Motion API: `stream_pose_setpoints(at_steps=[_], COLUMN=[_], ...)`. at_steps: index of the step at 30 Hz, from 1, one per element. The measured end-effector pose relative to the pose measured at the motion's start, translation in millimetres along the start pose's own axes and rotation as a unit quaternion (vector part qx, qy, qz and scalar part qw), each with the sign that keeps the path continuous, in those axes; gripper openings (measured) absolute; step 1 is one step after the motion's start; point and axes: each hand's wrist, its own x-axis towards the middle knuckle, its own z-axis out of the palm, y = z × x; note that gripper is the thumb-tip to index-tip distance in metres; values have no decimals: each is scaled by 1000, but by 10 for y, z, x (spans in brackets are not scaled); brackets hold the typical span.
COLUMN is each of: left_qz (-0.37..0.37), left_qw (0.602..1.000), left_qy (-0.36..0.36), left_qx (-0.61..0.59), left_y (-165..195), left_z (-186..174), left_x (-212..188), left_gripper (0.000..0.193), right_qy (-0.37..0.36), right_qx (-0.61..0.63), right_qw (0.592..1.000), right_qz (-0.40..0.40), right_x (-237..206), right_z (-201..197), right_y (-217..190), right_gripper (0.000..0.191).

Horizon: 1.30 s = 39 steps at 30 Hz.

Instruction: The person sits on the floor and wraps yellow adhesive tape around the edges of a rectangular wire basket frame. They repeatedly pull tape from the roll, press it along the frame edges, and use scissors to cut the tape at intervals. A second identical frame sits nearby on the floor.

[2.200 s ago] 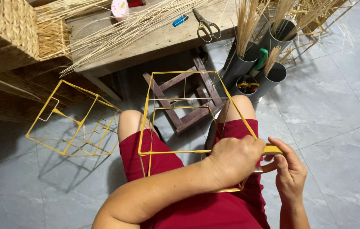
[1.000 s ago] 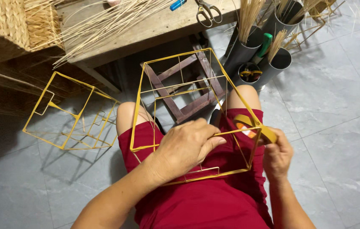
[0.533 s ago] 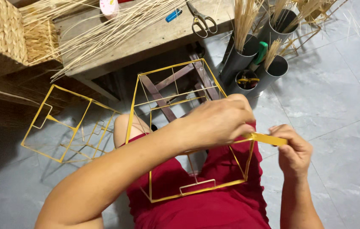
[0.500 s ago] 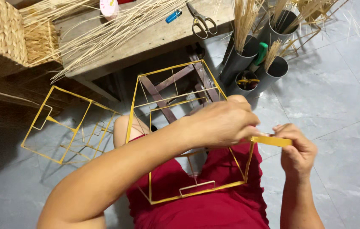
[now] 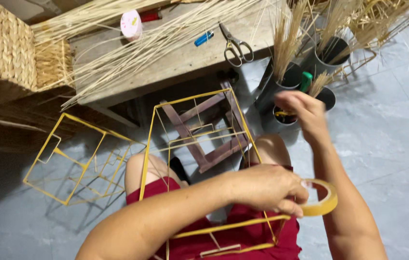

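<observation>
Left hand (image 5: 267, 190) now gripping the yellow tape roll (image 5: 321, 198) in closed fingers, beside the yellow wire frame (image 5: 195, 144) on the lap; right hand (image 5: 303, 113) off the tape since a moment ago, reaching with loosely curled, empty fingers toward the dark tubes (image 5: 281, 89) of straw; taping apparently paused.

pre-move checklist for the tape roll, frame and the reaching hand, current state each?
1. Tape roll held: ok, left hand pinches it.
2. Yellow wire frame supported: ok, it rests on the lap, under the left forearm.
3. Right hand free: ok, raised near the dark tubes, no grip on anything visible.
4. Tape end pulled loose: cannot tell.
5. Scissors within reach: ok, lying on the wooden bench.
6. Second wire frame apart: ok, on the floor beside.
</observation>
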Motion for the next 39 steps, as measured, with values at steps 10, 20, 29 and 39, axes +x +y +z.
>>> stream_pose_setpoints(at_steps=[10,20,29,39], left_qz=[-85,-90,-111,-72], left_qw=[993,989,990,993], left_qy=[-7,23,-4,23], left_qx=[-76,-114,-84,-90], left_y=[-149,-294,-173,-58], left_z=[-238,-360,-292,-160], left_x=[-56,-162,-139,-92], left_gripper=[26,22,26,25], right_qy=[73,110,-9,177], right_qx=[-284,-589,-148,275], right_qw=[937,789,989,918], right_qz=[-193,-139,17,226], right_x=[1818,2310,1553,-1347], right_z=[910,1134,739,-348], right_y=[436,596,262,522], right_gripper=[29,52,59,38])
